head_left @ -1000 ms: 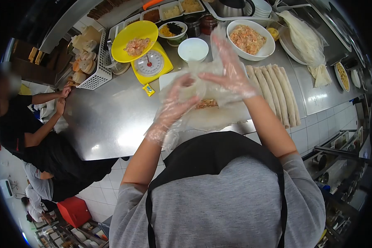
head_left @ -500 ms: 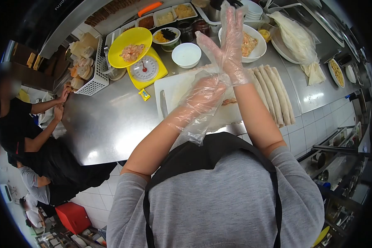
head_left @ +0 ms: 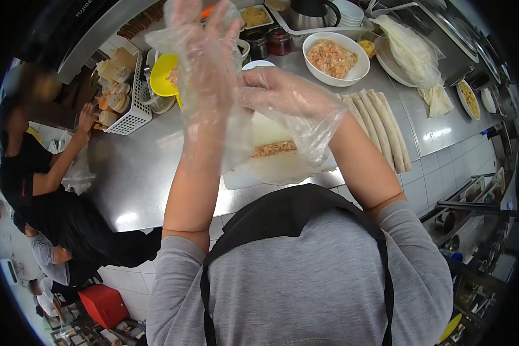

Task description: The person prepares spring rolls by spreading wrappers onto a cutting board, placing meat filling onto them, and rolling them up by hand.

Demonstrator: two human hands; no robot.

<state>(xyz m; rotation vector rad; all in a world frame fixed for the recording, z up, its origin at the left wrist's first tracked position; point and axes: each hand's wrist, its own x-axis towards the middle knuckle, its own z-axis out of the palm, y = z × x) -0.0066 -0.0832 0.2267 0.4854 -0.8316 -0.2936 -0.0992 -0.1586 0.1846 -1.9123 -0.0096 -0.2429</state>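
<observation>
Both my hands wear loose clear plastic gloves. My left hand (head_left: 205, 57) is raised with its fingers spread, over the yellow scale pan (head_left: 165, 75), which it partly covers. My right hand (head_left: 282, 92) reaches across to the left hand's glove, its fingertips at the palm and wrist; whether they pinch the plastic is hidden. Below the hands, a strip of minced filling (head_left: 274, 149) lies on a pale thin sheet (head_left: 282, 167) over the white board (head_left: 234, 180). Several long pale rolls (head_left: 380, 127) lie side by side to the right.
A white bowl of minced mix (head_left: 335, 59) stands behind the rolls. A white basket of bottles (head_left: 127, 115) is at the left. Jars (head_left: 279, 41) and a steel jug (head_left: 312, 12) stand at the back. A co-worker (head_left: 34, 155) stands at the left table edge.
My left hand has gone up and left and opened. My right hand has come down and left to it. More of the filling shows. The co-worker's hand has lifted.
</observation>
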